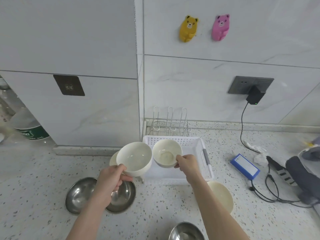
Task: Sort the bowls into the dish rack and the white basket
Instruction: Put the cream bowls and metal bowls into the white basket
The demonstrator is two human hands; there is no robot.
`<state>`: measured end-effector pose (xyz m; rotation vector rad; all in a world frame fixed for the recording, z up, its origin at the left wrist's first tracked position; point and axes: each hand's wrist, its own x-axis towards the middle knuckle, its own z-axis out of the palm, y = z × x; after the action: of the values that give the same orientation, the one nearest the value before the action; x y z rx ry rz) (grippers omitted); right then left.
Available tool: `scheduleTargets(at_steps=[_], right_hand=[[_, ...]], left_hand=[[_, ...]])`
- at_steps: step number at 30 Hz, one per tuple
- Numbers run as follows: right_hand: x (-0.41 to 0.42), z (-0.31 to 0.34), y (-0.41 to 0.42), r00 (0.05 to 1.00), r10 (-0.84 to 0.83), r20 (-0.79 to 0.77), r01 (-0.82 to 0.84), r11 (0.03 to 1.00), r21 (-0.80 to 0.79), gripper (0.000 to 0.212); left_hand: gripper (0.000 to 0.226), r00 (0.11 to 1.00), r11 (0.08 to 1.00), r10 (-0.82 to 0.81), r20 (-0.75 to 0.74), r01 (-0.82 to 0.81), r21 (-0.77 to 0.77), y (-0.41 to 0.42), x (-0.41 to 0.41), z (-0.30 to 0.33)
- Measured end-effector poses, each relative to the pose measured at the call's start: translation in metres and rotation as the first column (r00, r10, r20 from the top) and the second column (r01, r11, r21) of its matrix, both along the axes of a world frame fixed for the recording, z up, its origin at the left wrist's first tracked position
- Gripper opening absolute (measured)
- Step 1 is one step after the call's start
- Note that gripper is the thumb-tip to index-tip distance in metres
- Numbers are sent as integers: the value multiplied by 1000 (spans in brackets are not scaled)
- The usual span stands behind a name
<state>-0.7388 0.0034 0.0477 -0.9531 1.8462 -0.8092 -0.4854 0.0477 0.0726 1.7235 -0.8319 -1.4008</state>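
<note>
My left hand (110,179) grips a large cream bowl (134,157) by its near rim, held above the counter just left of the white basket (206,163). My right hand (186,164) pinches the rim of a smaller cream bowl (166,153) over the basket's left half. The wire dish rack (168,124) stands behind the basket against the wall. Another cream bowl (113,159) peeks out behind the large one. A cream bowl (222,196) lies on the counter by my right forearm. A steel bowl (79,194) sits under my left wrist, a second steel bowl (186,232) at the bottom edge.
A blue box (245,166), black cables (270,189) and a grey bundle (301,172) crowd the counter on the right. A charger (255,96) is plugged into the wall socket. A green-labelled bottle (30,130) stands at far left.
</note>
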Motion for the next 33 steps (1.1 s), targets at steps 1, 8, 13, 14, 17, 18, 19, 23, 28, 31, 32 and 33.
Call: scheduleTargets(at_steps=[1,8,13,14,17,18,19,23,28,31,32,33], right_hand=[[4,-4,-7,1000,-7,-16,7,1000,17,16],[25,-26,-41,999,-50,11,48,988,147,22],[34,-31,-53,994,-82,69,69,982,175,24],[35,-33,-54,993,-91,72,77,981,180,27],[36,-38,-56,994,-86,63,71,975,212,25],[36,-39,-55,994,-87,71,69,972,225,23],[36,-40,-54,992,-91,86,68,969,238,23],[33,-40,-47,974,-64,215,-6,951,308,16],[24,-29,-33,998,12,-66,0,984,179,36],[14,-19,-27,1000,19,-8,-19,1000,-6,29],[13,-16,-27,998,63,18,-63,998,-29,28],[12,-15,-26,994,105,21,-104,994,-42,25]], left_hand=[[13,1000,1000,3,-1,-3,-1,-3,1,-3],[15,995,997,-83,-54,83,3,-20,10,-19],[14,989,989,-145,-16,145,-3,-32,6,-30],[14,988,988,-153,-6,153,-4,-35,3,-32],[14,986,986,-164,-26,164,-2,-46,-3,-35],[14,984,984,-176,-27,176,-1,-48,-4,-36],[14,982,982,-189,-25,189,0,-50,-6,-37],[14,974,973,-228,19,228,-17,-55,-11,-39],[11,963,965,-244,118,253,-63,-62,-22,-34],[6,951,952,-279,135,292,-88,-74,-38,-40],[6,947,947,-291,135,305,-97,-77,-41,-39],[7,945,944,-300,134,314,-100,-79,-45,-40]])
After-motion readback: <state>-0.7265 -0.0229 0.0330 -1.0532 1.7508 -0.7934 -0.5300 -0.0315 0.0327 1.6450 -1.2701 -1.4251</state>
